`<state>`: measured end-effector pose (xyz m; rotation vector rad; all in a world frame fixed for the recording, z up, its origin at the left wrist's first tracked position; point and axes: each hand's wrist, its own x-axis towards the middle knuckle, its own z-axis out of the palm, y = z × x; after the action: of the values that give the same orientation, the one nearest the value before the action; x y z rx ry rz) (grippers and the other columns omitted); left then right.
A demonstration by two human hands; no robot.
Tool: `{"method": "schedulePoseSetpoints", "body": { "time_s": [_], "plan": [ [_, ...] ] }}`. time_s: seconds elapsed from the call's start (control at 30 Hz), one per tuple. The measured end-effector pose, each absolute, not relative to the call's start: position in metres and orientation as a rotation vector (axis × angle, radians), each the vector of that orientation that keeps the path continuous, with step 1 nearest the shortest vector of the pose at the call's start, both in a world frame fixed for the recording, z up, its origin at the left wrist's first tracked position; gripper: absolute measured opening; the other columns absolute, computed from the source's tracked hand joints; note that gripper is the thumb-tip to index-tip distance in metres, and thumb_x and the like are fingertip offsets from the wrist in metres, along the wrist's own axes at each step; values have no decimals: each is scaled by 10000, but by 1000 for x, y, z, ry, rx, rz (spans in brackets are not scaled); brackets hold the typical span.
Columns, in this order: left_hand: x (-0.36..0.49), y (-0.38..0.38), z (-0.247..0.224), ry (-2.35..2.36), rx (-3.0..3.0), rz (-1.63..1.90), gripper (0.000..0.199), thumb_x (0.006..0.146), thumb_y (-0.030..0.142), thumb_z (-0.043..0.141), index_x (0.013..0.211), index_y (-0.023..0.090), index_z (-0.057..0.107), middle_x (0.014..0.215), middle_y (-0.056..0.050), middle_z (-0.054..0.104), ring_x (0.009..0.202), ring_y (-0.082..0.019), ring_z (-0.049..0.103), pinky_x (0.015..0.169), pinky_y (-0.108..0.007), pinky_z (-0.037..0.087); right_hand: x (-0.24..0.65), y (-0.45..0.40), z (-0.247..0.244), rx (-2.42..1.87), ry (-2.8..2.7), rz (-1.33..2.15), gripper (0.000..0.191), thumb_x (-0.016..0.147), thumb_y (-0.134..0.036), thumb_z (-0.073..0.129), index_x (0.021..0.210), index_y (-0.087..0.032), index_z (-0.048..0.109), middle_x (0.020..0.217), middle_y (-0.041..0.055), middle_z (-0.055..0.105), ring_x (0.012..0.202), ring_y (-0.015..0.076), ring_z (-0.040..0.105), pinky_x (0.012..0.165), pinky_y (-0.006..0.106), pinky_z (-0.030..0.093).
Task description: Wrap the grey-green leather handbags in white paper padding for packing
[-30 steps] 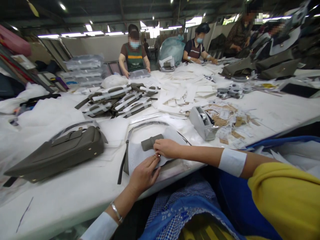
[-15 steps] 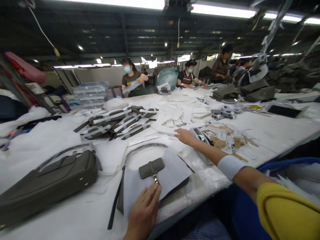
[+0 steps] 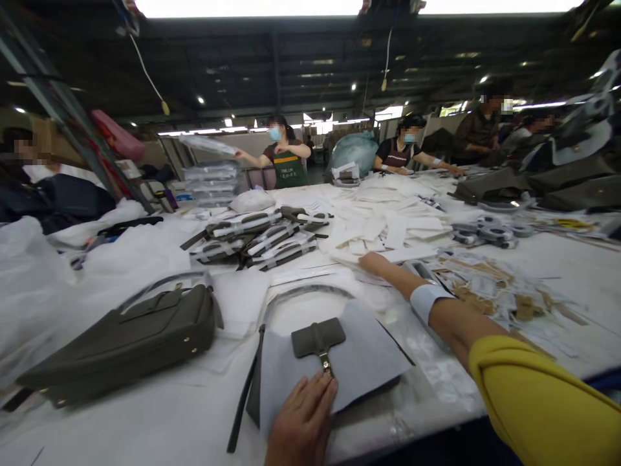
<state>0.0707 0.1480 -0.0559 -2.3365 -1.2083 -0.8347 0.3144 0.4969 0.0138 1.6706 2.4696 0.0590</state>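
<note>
My left hand (image 3: 305,417) lies flat, fingers extended, over the lower front of a dark olive handbag (image 3: 253,398) near a gold clasp (image 3: 325,364). White tissue paper (image 3: 369,353) covers most of that bag's front, under its olive flap tab (image 3: 317,338). A wrapped handle (image 3: 310,291) arches behind it. Stretched forward, my right hand (image 3: 376,264) is at the near edge of the white paper pieces (image 3: 388,230); its fingers look bent closed on a white paper strip (image 3: 347,258), their tips hidden.
Another olive handbag (image 3: 136,343) lies left. Behind are wrapped bag parts (image 3: 262,236). A tape dispenser (image 3: 422,270), a heap of tags and strings (image 3: 499,288) and tape rolls (image 3: 490,230) are to the right. Co-workers (image 3: 286,162) work across the table.
The view has turned left, so the scene shifts right. My right arm reaches over more toward the paper; my left hand stays on the bag. A co-worker swings a clear plastic package toward a stack.
</note>
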Motion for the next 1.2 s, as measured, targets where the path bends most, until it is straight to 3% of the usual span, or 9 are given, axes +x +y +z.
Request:
{"method": "schedulePoseSetpoints", "body": {
  "time_s": [0.17,0.3,0.4,0.5,0.63,0.73,0.83,1.03,1.2],
  "plan": [
    [72,143,-57,-1287,-2376,-836,393,973,188,405,1328,192,572,1327,-3,630,1208,-155,594,1055,-296,477,313,470,44,1734,2640,271,307,973,-325,538,1163,-98,619,1099,133,673,970,219,651,864,398,524],
    [72,140,-60,-1360,-2466,-814,408,978,199,421,1374,190,519,1368,-31,599,1241,-179,570,1073,-352,475,298,426,71,1737,2912,378,412,1029,-255,308,1329,-83,534,1284,199,616,1162,268,582,980,385,433],
    [71,139,-63,-1403,-2524,-798,427,973,206,457,1398,185,487,1399,-53,572,1270,-194,546,1099,-384,454,284,380,78,1362,3276,-81,411,1028,-321,327,1291,-154,594,1271,108,653,1138,223,608,959,318,454],
    [71,139,-64,-1425,-2558,-799,432,971,214,474,1402,176,477,1394,-73,575,1268,-207,545,1093,-392,457,272,332,62,776,3250,-594,355,989,-315,434,1249,-212,652,1177,60,709,1046,199,657,905,294,491],
    [72,139,-61,-1448,-2578,-822,426,974,221,481,1397,174,478,1350,-81,608,1202,-207,586,1031,-375,501,268,292,25,655,3171,-354,418,979,-239,448,1383,-252,554,1344,115,610,1146,249,611,987,417,455],
    [71,139,-59,-1435,-2590,-836,427,972,219,488,1396,169,473,1339,-85,614,1195,-210,586,1018,-381,507,273,285,12,578,3166,-291,417,981,-379,490,1373,-259,568,1442,135,525,1267,288,531,1075,500,377],
    [70,138,-58,-1407,-2584,-859,416,976,219,480,1389,166,478,1321,-92,626,1176,-210,596,1002,-381,513,279,283,15,481,3154,-301,490,954,-459,531,1402,-260,538,1449,152,513,1311,299,494,1083,500,377],
    [71,137,-60,-1438,-2559,-860,388,985,229,462,1368,182,506,1297,-82,644,1097,-205,640,936,-355,540,277,272,16,456,3211,-224,401,978,-410,500,1360,-317,578,1448,136,514,1275,287,520,1046,493,414],
    [69,137,-61,-1425,-2583,-877,395,977,203,467,1369,171,507,1299,-84,643,1165,-201,611,1005,-352,504,279,264,1,509,3220,-204,407,967,-332,537,1373,-373,547,1476,60,501,1382,305,413,1130,582,279]
  ]
}}
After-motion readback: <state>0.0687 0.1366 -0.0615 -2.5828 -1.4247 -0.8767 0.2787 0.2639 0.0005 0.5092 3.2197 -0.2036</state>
